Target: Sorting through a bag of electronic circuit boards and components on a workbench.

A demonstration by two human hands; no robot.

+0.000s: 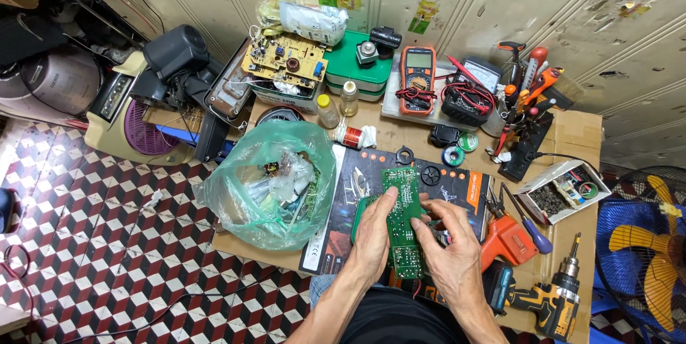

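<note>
Hands gripping green circuit board (402, 219) between them, left hand (373, 233) closing round one long edge, right hand (449, 244) pinching the other; probably light, stiff, fragile, best gripped by bare edges.

left hand (373, 233): bare, no glove, ring or watch | right hand (446, 244): bare, no glove | forearms: uncovered, no sleeves showing | lap: dark garment, blue fabric beside it

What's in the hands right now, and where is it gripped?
Green circuit board, held by its long side edges: left hand on the left edge, right hand on the right edge.
</note>
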